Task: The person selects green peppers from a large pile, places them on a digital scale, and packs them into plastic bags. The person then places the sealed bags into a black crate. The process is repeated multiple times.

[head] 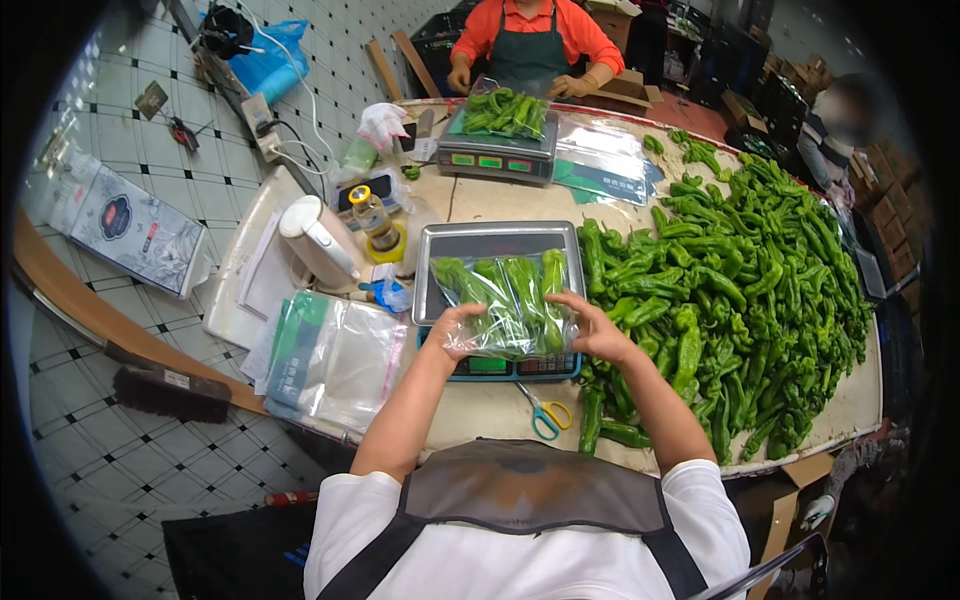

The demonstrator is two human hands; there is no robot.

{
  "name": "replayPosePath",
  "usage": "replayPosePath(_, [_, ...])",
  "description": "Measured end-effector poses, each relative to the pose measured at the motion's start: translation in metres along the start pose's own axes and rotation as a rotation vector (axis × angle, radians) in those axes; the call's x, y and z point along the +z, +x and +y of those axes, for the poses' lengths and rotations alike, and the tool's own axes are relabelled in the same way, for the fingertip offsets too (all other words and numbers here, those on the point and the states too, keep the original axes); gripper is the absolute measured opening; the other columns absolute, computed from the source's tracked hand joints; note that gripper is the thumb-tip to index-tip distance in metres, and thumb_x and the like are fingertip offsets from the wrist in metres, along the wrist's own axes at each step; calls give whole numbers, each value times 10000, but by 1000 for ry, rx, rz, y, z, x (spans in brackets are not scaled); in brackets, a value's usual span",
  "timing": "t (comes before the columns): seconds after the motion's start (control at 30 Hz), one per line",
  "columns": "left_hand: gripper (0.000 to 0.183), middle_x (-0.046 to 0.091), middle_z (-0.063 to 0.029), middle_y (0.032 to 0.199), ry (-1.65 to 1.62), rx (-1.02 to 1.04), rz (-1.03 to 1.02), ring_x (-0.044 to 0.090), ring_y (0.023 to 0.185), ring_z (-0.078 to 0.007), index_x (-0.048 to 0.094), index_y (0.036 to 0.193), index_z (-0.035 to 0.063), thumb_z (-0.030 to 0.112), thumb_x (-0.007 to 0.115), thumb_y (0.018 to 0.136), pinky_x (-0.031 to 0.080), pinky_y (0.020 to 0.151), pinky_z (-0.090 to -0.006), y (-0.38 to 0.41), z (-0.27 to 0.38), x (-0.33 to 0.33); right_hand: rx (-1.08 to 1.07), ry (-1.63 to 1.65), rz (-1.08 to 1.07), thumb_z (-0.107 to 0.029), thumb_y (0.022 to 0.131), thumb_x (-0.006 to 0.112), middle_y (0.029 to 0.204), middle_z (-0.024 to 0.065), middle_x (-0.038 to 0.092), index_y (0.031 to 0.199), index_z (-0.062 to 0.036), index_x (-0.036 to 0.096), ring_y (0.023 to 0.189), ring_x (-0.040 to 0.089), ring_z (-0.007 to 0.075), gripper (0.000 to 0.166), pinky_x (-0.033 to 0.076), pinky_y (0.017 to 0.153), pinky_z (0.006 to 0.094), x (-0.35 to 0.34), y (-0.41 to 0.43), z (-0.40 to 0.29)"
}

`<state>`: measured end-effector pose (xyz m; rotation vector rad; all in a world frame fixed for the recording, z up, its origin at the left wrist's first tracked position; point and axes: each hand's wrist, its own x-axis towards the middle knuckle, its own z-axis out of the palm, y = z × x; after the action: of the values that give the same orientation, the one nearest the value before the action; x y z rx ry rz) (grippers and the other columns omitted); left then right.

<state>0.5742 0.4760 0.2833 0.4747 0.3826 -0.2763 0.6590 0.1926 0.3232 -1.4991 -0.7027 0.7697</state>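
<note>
A clear plastic bag of green peppers (514,304) is held between my two hands over a digital scale's metal pan (571,259). My left hand (456,330) grips the bag's left side, and my right hand (596,328) grips its right side. Part of the scale's display and keypad shows beneath the bag. Scissors with teal and yellow handles (546,417) lie just below the scale. To the right spreads a large heap of loose green peppers (735,300). Flat empty plastic bags (337,360) are stacked to the left of the scale.
A white electric kettle (319,241) and a yellow-lidded bottle (375,217) stand at the left. Across the table, a gloved co-worker (534,45) handles a bag of peppers (506,112) on a second scale (495,165). Another person (825,142) is at the far right.
</note>
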Motion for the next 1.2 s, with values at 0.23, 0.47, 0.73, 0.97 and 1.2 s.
replayPosePath(0.23, [680, 642, -124, 1164, 292, 220, -182, 620, 1079, -293, 538, 1285, 19, -55, 654, 619, 500, 943, -409, -53, -42, -6, -135, 330, 280, -111, 561, 834, 1481, 149, 287, 1431, -124, 249, 1378, 303, 294, 1048, 276, 1125, 414, 52, -63, 16])
replayPosePath(0.47, [595, 683, -163, 1021, 310, 288, -118, 680, 870, -300, 613, 1129, -32, -140, 647, 545, 555, 742, -370, -93, -75, -30, 10, 357, 346, 98, 692, 753, 1506, 159, 294, 1510, -43, 163, 1288, 445, 268, 1018, 449, 989, 380, 90, -101, 27])
replayPosePath(0.73, [702, 667, -149, 1109, 357, 268, -131, 656, 1032, -294, 593, 1194, 1, -244, 665, 540, 579, 821, -384, -117, -87, -66, -107, 189, 439, 130, 649, 766, 1475, 133, 343, 1489, -36, 201, 1255, 471, 258, 1026, 434, 1006, 389, 122, -114, 60])
replayPosePath(0.97, [594, 679, -115, 1069, 501, 340, -46, 676, 961, -242, 605, 1149, -17, -197, 716, 594, 572, 778, -351, -139, -96, -38, -91, 161, 431, 85, 698, 691, 1496, 185, 303, 1515, -58, 134, 1372, 337, 296, 998, 277, 1115, 418, 128, -115, 64])
replayPosePath(1.2, [504, 662, -90, 1107, 715, 519, 99, 656, 973, -196, 599, 1168, -7, -86, 735, 689, 522, 861, -325, -160, -113, 67, -222, 546, 399, -303, 912, 557, 1552, 152, 188, 1539, -78, 21, 1422, 217, 269, 855, 262, 1121, 391, 128, -84, 31])
